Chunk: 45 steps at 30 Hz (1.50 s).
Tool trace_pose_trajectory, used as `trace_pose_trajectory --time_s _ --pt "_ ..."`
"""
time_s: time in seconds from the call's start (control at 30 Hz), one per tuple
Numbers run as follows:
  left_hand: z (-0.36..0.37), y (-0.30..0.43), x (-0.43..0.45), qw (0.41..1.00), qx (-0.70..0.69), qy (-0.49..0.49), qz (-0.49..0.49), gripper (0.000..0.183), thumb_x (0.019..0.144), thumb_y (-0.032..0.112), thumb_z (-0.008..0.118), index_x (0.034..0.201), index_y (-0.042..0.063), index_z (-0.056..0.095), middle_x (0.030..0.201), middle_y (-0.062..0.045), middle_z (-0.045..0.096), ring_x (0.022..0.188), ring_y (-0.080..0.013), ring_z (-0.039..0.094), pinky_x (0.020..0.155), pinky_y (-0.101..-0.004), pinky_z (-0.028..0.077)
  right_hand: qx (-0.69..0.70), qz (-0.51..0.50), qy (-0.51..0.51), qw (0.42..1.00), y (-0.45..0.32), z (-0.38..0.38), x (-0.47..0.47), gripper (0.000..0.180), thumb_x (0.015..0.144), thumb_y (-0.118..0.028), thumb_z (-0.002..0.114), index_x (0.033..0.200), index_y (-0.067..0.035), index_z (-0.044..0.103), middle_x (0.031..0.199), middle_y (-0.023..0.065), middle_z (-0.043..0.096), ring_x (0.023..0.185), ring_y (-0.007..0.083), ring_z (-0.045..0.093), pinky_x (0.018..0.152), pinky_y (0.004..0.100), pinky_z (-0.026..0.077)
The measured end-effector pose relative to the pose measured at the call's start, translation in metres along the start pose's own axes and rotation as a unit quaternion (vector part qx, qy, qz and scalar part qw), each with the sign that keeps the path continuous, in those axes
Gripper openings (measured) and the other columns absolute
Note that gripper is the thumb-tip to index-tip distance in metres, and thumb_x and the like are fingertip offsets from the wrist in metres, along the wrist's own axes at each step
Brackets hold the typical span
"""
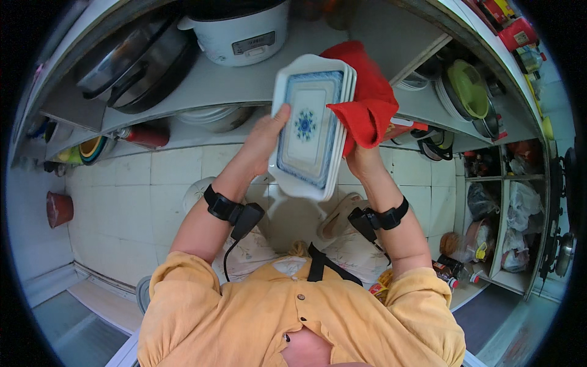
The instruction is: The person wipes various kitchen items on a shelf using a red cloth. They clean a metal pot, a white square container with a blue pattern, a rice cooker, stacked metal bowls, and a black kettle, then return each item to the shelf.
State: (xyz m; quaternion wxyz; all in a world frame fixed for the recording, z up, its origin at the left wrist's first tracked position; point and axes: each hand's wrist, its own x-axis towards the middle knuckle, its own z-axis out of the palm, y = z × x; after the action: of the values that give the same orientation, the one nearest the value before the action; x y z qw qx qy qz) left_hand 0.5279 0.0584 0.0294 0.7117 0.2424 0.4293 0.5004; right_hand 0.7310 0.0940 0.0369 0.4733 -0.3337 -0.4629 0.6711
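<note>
A stack of several white rectangular ceramic dishes (pixel 309 128) is held tilted in front of me, the top one bearing a blue border and a blue flower motif. My left hand (pixel 269 135) grips the stack's left long edge, thumb over the rim and fingers out of sight beneath. A red cloth (pixel 367 101) drapes over my right hand (pixel 364 160), covering most of its fingers. Cloth and hand press against the right side of the stack; how the fingers sit under the cloth is hidden.
Ahead, a cabinet shelf (pixel 229 87) holds a white rice cooker (pixel 243 34) and steel pans (pixel 137 69). Bowls and a green basin (pixel 465 89) fill the right compartment. Cubbies (pixel 500 225) with plastic bags stand at right, bottles (pixel 451 270) before them. A reddish-brown bin (pixel 59 209) is at left.
</note>
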Motion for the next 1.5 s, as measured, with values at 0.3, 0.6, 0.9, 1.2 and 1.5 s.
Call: trace_pose_trajectory --time_s 0.3,0.6,0.9,1.2,1.5 --pt "0.010 -0.026 -0.024 0.915 -0.167 -0.316 -0.187 0.042 0.098 0.040 0.058 0.121 0.004 0.060 0.086 -0.004 0.063 0.067 -0.0088 0.059 0.054 -0.0244 0.047 -0.092 0.025 -0.067 0.993 -0.013 -0.046 0.026 0.062 0.084 -0.020 0.078 0.137 -0.006 0.049 0.128 0.0075 0.058 0.111 0.0198 0.059 0.089 0.0361 0.054" --pt "0.003 -0.014 -0.023 0.905 -0.237 -0.305 -0.177 0.082 0.092 0.060 0.050 0.141 -0.005 0.041 0.115 -0.024 0.059 0.081 -0.0276 0.064 0.062 -0.0291 0.053 0.058 0.073 -0.047 0.995 -0.010 -0.038 0.026 0.047 0.085 -0.017 0.078 0.126 -0.006 0.057 0.116 0.0051 0.063 0.101 0.0149 0.062 0.079 0.0334 0.057" --pt "-0.016 0.018 -0.036 0.962 -0.252 -0.105 0.027 0.059 0.096 0.036 0.061 0.140 0.000 0.044 0.136 -0.013 0.055 0.123 -0.0277 0.056 0.102 -0.0423 0.049 0.067 0.097 0.080 0.990 -0.016 -0.024 0.029 0.053 0.083 -0.027 0.080 0.126 -0.006 0.057 0.116 0.0059 0.063 0.101 0.0163 0.062 0.086 0.0350 0.055" --pt "-0.008 0.006 -0.022 0.991 -0.052 -0.018 0.121 0.049 0.085 0.005 0.073 0.130 -0.002 0.052 0.122 -0.013 0.063 0.110 -0.0228 0.063 0.097 -0.0373 0.051 -0.162 -0.020 0.137 0.977 -0.007 -0.025 0.040 0.046 0.087 -0.023 0.072 0.126 -0.003 0.057 0.117 0.0106 0.065 0.103 0.0238 0.063 0.089 0.0364 0.051" --pt "-0.005 0.000 -0.012 0.981 -0.076 0.071 0.165 0.042 0.087 0.001 0.069 0.127 -0.001 0.055 0.117 -0.010 0.064 0.104 -0.0196 0.064 0.091 -0.0357 0.054 -0.478 -0.279 -0.038 0.832 0.003 0.030 0.000 0.074 0.077 -0.033 0.076 0.141 -0.006 0.048 0.142 0.0205 0.049 0.131 0.0393 0.046 0.110 0.0471 0.037"
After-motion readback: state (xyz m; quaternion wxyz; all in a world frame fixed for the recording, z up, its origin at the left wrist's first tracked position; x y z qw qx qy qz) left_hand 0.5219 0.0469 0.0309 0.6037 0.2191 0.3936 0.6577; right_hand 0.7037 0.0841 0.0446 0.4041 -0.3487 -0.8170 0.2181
